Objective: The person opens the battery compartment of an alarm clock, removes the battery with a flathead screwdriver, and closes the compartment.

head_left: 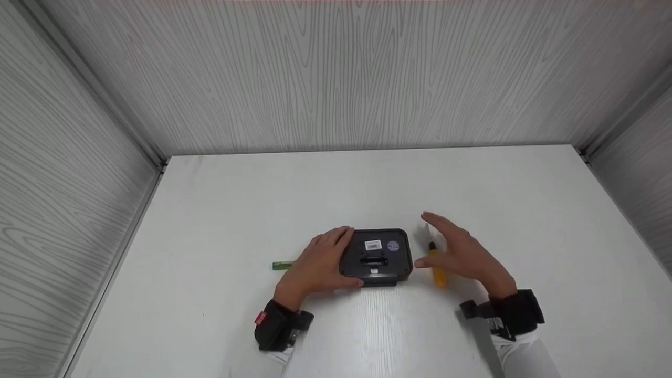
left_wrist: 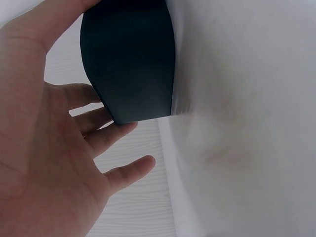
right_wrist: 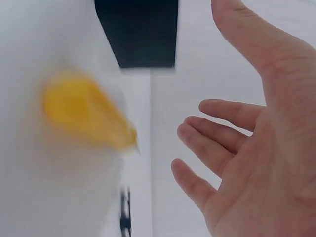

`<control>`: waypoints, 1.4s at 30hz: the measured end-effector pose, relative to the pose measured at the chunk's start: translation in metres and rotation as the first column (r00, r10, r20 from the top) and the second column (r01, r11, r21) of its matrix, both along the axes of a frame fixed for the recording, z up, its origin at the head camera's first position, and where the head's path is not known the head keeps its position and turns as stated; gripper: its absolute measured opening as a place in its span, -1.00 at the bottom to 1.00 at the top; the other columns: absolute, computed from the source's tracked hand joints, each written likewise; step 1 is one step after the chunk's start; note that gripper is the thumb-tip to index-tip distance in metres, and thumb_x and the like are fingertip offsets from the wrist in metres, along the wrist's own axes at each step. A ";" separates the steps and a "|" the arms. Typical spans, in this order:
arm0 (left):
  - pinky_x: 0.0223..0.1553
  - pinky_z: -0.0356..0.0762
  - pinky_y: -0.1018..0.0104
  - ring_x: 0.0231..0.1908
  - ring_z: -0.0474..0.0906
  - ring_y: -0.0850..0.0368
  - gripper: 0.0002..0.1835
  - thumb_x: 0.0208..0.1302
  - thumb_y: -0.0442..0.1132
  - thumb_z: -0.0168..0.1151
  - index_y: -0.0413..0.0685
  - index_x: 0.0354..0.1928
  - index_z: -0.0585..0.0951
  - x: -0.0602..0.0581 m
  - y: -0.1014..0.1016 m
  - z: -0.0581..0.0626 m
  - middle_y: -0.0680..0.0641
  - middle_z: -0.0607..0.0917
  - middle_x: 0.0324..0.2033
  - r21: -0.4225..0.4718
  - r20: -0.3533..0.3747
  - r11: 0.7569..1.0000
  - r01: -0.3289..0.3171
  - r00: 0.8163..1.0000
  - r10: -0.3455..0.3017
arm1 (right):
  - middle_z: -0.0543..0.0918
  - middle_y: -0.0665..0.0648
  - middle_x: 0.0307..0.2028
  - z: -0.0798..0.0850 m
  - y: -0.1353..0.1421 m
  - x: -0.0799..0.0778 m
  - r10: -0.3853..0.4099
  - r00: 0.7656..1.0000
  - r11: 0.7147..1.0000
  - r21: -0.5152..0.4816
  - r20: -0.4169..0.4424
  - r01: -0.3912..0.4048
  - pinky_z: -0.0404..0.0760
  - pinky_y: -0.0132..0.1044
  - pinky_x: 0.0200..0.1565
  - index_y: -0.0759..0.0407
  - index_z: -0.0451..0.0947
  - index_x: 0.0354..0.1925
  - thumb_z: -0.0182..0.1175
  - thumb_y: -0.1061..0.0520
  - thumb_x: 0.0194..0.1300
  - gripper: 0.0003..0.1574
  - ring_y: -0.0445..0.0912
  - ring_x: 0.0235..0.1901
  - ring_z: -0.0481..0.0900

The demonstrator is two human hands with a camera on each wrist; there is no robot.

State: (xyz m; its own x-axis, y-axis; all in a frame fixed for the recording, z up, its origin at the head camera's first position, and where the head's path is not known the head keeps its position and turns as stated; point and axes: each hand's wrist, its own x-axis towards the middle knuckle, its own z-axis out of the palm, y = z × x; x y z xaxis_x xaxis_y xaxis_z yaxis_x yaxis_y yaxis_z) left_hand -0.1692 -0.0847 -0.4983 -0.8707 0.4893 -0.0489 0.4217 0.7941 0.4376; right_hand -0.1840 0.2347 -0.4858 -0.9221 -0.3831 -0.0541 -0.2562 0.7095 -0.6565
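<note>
A black boxy device (head_left: 376,247) lies on the white table, showing a face with a barcode label, a round sticker and a small recess. My left hand (head_left: 323,262) grips its left side, thumb at the near edge and fingers at the far edge; the left wrist view shows the dark side (left_wrist: 131,64) between thumb and fingers. Just off the device's right side, my right hand (head_left: 467,254) is held with fingers spread, holding nothing. Under it lies what looks like a screwdriver (head_left: 438,275) with a yellow handle, blurred in the right wrist view.
A thin green object (head_left: 282,265) sticks out to the left from behind my left hand, mostly hidden, so its kind is unclear. Grey wood-grain panels (head_left: 336,79) rise at the back and both sides of the table (head_left: 236,199).
</note>
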 end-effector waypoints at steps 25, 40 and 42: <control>0.43 0.17 0.07 0.42 0.21 0.04 0.14 -0.05 0.35 0.35 0.01 0.51 0.12 -0.001 0.001 0.001 -0.03 0.25 0.44 0.004 0.008 1.000 -0.010 1.000 0.010 | 0.50 0.27 0.26 -0.007 0.055 -0.007 -0.113 0.978 0.944 0.288 -0.178 0.162 0.38 0.23 0.24 0.17 0.49 0.23 0.33 0.07 0.21 -0.37 0.26 0.27 0.41; 0.44 0.17 0.06 0.43 0.20 0.04 0.15 -0.04 0.35 0.35 -0.01 0.51 0.11 -0.001 0.000 0.001 -0.03 0.22 0.46 -0.008 0.025 1.000 -0.009 1.000 0.009 | 0.75 0.19 -0.14 -0.023 0.052 -0.011 -0.151 0.953 0.938 0.265 -0.263 0.222 0.62 0.05 -0.05 0.16 0.69 -0.13 0.31 0.27 0.20 -0.77 0.09 -0.14 0.66; 0.44 0.17 0.07 0.43 0.20 0.05 0.14 -0.04 0.35 0.35 -0.02 0.51 0.12 -0.001 0.000 0.001 -0.03 0.23 0.45 -0.008 0.023 1.000 -0.010 1.000 0.010 | 0.76 0.18 -0.18 -0.024 0.052 -0.011 -0.149 0.949 0.939 0.260 -0.279 0.224 0.63 0.03 -0.08 0.15 0.70 -0.16 0.31 0.28 0.19 -0.79 0.07 -0.18 0.66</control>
State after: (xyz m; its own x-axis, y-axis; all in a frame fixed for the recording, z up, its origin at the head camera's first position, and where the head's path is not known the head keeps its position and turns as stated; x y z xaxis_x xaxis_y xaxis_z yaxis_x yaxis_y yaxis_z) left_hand -0.1699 -0.0845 -0.4972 -0.8742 0.4801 -0.0723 0.4037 0.8016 0.4410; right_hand -0.1950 0.2866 -0.5095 -0.9727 -0.2054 0.1076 -0.2305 0.9075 -0.3511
